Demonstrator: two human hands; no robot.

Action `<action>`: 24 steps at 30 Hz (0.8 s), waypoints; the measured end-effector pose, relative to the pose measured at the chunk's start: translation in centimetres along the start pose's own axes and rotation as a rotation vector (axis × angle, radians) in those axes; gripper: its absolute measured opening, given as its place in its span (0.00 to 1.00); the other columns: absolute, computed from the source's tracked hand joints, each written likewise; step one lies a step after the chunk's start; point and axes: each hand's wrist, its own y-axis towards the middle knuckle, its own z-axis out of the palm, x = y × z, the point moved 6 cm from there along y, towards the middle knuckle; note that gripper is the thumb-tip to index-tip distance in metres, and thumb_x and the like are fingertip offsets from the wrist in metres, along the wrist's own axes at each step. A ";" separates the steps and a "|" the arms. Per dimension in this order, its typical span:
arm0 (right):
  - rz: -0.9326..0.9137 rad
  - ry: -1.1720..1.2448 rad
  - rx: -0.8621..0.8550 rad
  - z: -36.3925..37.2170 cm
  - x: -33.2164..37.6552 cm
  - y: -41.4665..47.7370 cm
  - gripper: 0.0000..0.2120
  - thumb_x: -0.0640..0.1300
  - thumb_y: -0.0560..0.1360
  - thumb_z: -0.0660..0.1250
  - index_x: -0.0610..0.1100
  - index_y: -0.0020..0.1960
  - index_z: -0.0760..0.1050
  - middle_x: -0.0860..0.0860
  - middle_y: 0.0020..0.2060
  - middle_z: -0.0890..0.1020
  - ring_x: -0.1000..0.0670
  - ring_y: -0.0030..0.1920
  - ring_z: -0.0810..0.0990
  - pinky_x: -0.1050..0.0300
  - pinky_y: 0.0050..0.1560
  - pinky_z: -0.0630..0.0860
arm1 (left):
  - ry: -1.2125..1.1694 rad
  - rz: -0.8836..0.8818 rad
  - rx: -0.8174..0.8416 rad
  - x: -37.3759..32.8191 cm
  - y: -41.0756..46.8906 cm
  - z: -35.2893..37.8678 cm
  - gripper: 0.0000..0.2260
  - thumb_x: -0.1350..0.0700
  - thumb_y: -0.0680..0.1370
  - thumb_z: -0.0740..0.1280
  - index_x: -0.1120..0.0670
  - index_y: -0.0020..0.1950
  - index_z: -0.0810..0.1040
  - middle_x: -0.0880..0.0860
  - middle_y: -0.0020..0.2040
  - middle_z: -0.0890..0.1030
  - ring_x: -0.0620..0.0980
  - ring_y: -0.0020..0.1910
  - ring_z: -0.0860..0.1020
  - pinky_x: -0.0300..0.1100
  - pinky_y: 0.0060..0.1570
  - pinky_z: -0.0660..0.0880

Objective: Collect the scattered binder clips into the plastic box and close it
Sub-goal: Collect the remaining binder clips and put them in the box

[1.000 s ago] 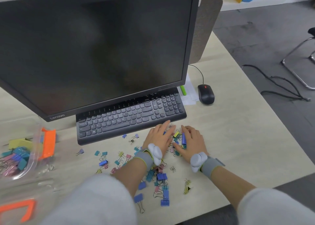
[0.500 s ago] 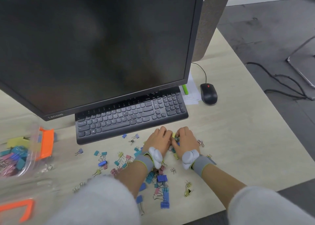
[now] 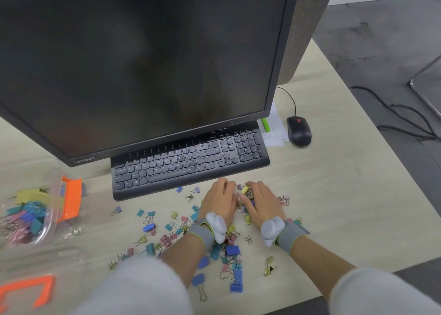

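Just in front of the keyboard (image 3: 188, 161), our left hand (image 3: 220, 201) presses straight-fingered against a heap of binder clips (image 3: 245, 191) while our right hand (image 3: 262, 204) curls over it; the plastic box (image 3: 45, 231) lies left of the keyboard. Light, stiff, wire handles tangling, we judge they scoop best from underneath.

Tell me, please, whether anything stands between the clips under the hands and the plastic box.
Nothing visible blocks it: between the gathered clips and the open plastic box, only loose clips lie on the desk in front of the keyboard.
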 end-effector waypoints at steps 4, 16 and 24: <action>-0.109 -0.093 0.056 0.0 0.3 -1.3 0.30 0.59 0.74 0.61 0.42 0.69 0.65 0.47 0.56 0.72 0.47 0.53 0.72 0.53 0.55 0.72 | 0.117 0.135 0.005 -0.3 0.1 -0.2 0.19 0.51 0.81 0.54 0.50 0.72 0.62 0.54 0.73 0.63 0.56 0.66 0.66 0.48 0.61 0.67; -0.061 -0.179 -0.144 -0.3 0.8 -0.6 0.15 0.43 0.65 0.74 0.36 0.47 0.76 0.43 0.37 0.78 0.42 0.36 0.79 0.54 0.35 0.75 | 0.208 0.280 0.048 -1.1 0.8 0.8 0.07 0.56 0.78 0.62 0.57 0.52 0.75 0.55 0.54 0.77 0.54 0.51 0.68 0.45 0.47 0.72; -0.010 -0.270 -0.087 -0.4 0.7 1.1 0.14 0.50 0.75 0.63 0.39 0.48 0.74 0.44 0.38 0.80 0.42 0.39 0.79 0.53 0.33 0.71 | 0.160 0.214 0.233 -1.0 1.0 0.5 0.07 0.58 0.78 0.56 0.57 0.54 0.68 0.57 0.53 0.73 0.55 0.52 0.69 0.43 0.43 0.62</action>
